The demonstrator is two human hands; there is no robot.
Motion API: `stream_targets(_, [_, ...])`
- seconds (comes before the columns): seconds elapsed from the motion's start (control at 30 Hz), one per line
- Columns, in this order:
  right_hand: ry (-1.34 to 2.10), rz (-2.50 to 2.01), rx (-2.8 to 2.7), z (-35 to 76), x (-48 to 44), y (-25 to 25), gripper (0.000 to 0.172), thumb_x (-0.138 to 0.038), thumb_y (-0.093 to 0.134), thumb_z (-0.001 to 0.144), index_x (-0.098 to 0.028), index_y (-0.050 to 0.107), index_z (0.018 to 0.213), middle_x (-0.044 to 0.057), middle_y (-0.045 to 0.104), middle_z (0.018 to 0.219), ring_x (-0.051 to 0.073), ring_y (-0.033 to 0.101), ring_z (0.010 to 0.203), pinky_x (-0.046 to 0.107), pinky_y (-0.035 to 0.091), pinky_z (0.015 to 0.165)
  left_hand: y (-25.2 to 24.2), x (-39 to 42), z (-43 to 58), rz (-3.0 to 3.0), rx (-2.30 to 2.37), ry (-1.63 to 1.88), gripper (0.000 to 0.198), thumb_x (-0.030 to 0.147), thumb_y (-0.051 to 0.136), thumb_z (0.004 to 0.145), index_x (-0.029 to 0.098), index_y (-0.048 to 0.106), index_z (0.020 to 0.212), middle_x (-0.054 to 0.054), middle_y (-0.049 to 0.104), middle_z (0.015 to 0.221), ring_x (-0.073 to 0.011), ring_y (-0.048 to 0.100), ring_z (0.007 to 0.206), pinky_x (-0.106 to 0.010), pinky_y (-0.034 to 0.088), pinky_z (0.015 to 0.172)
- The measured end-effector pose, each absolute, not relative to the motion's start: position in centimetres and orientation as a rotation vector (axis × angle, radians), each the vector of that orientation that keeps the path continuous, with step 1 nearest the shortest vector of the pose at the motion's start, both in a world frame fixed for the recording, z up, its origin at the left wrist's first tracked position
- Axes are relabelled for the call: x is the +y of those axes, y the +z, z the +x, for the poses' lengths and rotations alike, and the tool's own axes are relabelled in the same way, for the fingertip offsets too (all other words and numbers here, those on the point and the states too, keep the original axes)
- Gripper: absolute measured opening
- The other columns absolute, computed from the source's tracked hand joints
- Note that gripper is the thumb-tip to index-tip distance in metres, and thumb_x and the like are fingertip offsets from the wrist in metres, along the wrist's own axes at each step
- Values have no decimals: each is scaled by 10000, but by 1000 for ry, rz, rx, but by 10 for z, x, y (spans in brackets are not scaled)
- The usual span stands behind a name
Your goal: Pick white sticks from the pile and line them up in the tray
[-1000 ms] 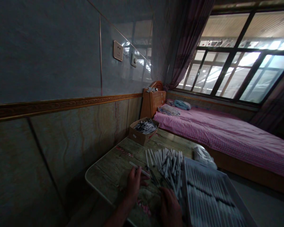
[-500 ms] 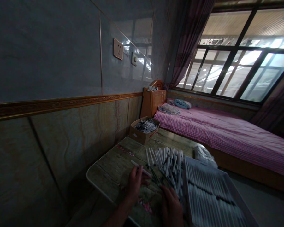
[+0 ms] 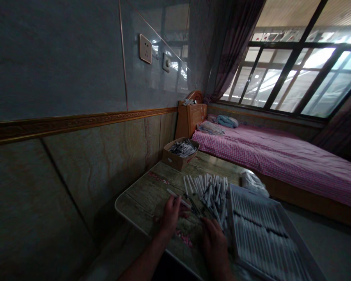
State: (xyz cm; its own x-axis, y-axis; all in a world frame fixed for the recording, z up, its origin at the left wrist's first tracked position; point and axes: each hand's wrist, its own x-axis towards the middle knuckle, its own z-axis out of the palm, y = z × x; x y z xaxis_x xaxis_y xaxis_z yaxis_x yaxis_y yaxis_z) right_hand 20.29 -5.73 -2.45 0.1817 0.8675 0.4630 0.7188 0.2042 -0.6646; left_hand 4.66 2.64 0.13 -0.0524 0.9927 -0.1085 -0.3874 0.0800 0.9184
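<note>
Two rows of pens [image 3: 265, 248] are set in the tray [image 3: 233, 224], loose pens [image 3: 213, 191] remain piled beside it, the left hand [image 3: 171, 216] pinches a single pen [image 3: 185, 203] above the table [image 3: 140, 195], and the curled right hand's [image 3: 215, 242] grip cannot be determined.

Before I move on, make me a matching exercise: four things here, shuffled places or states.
1. Cardboard box
2. Single white tube
3. Plastic bag
4. Shallow tray

A. In the grip of the left hand
B. Lined with pale sticks
C. By the wall, heaped with loose pieces
D. Beyond the tray, toward the bed

1-C, 2-A, 3-D, 4-B
</note>
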Motion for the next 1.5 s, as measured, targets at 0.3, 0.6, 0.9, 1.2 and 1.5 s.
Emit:
stream_targets(0.3, [256,-1457,-1569,196,-49,-6,343,-219,437,895,-215,696,1119,85,683,1017,208,661,922,351,545,826,1,22,49,904,920,1193,439,577,736,673,186,601,818,-19,719,696,-194,700,580,-253,520,482])
stream_targets(0.6, [558,-1270,-1297,155,-12,17,473,-405,354,986,-196,474,1393,111,505,1440,202,476,1328,393,396,1092,8,17,46,860,698,1022,474,535,816,634,138,687,858,-91,763,812,-248,733,768,-286,538,653])
stream_targets(0.9, [238,-1678,-1585,193,-15,-3,277,-294,462,890,-218,728,885,64,689,864,201,656,788,296,499,702,-2,30,45,513,708,1205,326,381,854,664,160,660,804,-39,759,769,-163,729,702,-234,561,637])
stream_targets(1.2, [24,-1823,-1772,191,-13,-10,273,-218,394,912,-220,660,850,61,681,850,183,627,718,272,432,617,0,24,46,547,659,1187,409,433,873,620,147,662,822,-46,755,749,-168,723,685,-239,560,628])
stream_targets(1.5, [253,-1474,-1487,202,-20,-24,430,-516,397,923,-186,655,1018,120,713,1026,252,662,949,391,507,844,-5,23,51,576,725,1185,444,434,877,587,151,653,847,-51,749,765,-213,728,695,-304,560,655])
